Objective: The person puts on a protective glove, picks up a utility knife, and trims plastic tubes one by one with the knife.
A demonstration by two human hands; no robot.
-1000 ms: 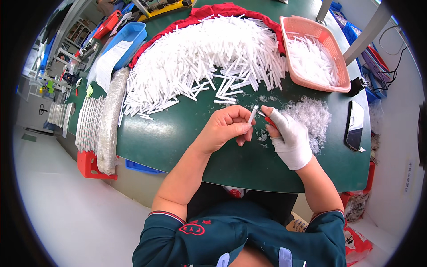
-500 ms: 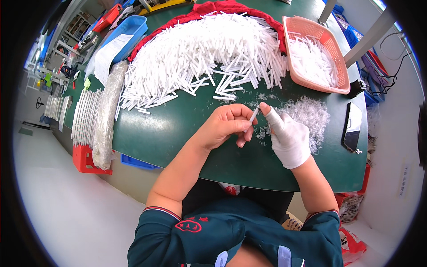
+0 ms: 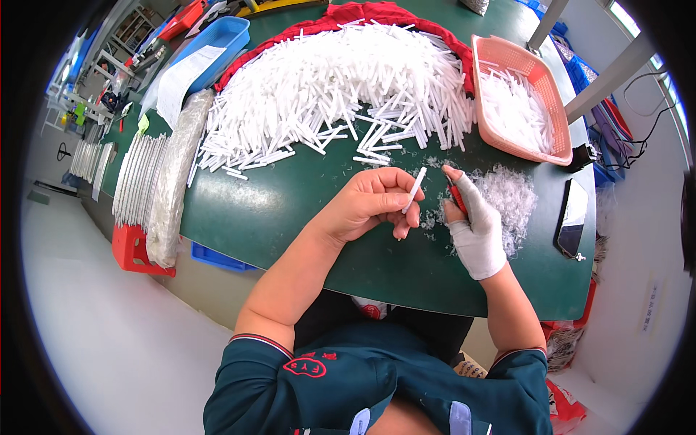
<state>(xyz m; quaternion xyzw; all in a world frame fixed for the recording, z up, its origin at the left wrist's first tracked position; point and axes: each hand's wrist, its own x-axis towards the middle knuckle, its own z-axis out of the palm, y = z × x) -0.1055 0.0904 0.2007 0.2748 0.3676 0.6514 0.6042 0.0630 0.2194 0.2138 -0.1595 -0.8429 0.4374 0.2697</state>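
The left hand (image 3: 368,201) pinches a tilted white stick (image 3: 415,188) above the green table (image 3: 250,217), while the white-wrapped right hand (image 3: 478,230), just apart, grips a red tool (image 3: 456,197). The stick looks light, stiff and smooth, probably best held near its lower end.

bright, even light | pale glare on worktop's (image 3: 250,210) left | white sticks (image 3: 341,80) nearly washed out | fisheye bends straight edges | 4 corners black | far-left background (image 3: 105,87) probably soft
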